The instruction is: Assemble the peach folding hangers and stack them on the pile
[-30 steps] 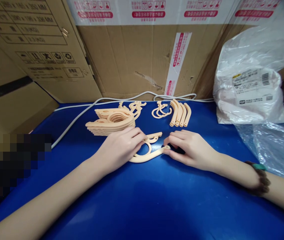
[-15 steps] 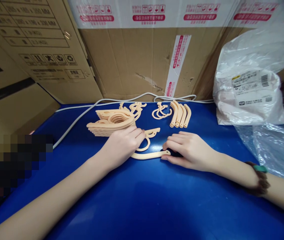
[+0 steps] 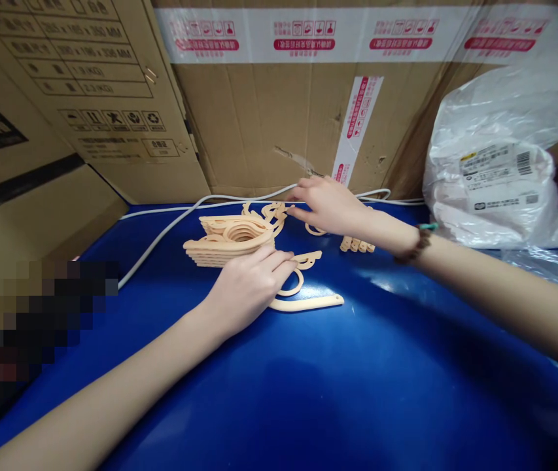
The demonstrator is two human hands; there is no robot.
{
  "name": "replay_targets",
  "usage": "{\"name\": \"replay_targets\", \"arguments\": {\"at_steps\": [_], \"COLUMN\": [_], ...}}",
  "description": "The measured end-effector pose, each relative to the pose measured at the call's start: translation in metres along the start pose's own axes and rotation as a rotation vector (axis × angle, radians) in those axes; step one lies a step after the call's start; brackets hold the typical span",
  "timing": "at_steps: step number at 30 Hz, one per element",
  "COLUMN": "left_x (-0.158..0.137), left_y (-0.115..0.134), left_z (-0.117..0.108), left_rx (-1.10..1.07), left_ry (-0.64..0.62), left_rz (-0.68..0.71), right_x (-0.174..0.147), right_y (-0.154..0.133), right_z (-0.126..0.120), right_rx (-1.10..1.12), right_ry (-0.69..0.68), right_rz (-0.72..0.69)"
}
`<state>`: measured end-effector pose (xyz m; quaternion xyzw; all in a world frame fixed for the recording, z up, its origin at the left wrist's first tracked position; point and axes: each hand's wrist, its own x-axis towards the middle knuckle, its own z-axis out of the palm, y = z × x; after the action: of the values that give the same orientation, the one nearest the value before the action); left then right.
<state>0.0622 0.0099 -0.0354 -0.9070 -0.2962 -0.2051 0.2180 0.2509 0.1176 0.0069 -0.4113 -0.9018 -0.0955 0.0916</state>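
My left hand [image 3: 254, 284] is closed over the left part of a beige plastic folding hanger [image 3: 308, 303] lying on the blue table. The hanger's curved arm and round ring stick out to the right of my fingers. My right hand [image 3: 325, 204] hovers farther back, fingers pointing left and slightly apart. Its fingertips are next to a loose pile of beige hooks [image 3: 275, 210], and nothing shows between them. Left of my left hand stands a stack of beige hanger parts [image 3: 229, 245]. Several curved hanger arms [image 3: 357, 245] lie partly hidden behind my right forearm.
A white cable [image 3: 161, 239] runs across the back of the table [image 3: 308, 392]. Cardboard boxes [image 3: 249, 131] wall off the back and left. At the right stands a plastic-wrapped white package [image 3: 494, 190], with clear film beside it.
My right hand has let go of the end of the hanger arm and moved up and back to the hooks. My left hand stays on the hanger. The view has shifted slightly.
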Motion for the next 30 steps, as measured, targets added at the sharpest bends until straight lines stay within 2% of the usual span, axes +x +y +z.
{"name": "replay_targets", "arguments": {"at_steps": [5,11,20,30], "left_x": [0.002,0.002,0.002,0.002], "left_y": [0.014,0.019,0.019,0.018], "left_z": [-0.009,-0.012,-0.012,-0.010], "left_rx": [-0.088,-0.169,-0.160,-0.170], "left_ry": [0.027,0.036,0.031,0.003], "left_rz": [0.050,0.092,0.105,0.105], "right_x": [0.037,0.048,0.049,0.049], "right_y": [-0.008,-0.012,-0.007,-0.017], "right_z": [0.014,0.023,0.031,0.023], "right_rx": [0.009,0.016,-0.072,-0.229], "right_ry": [-0.086,-0.162,-0.088,-0.042], "right_rz": [-0.018,-0.057,-0.209,-0.431]}}
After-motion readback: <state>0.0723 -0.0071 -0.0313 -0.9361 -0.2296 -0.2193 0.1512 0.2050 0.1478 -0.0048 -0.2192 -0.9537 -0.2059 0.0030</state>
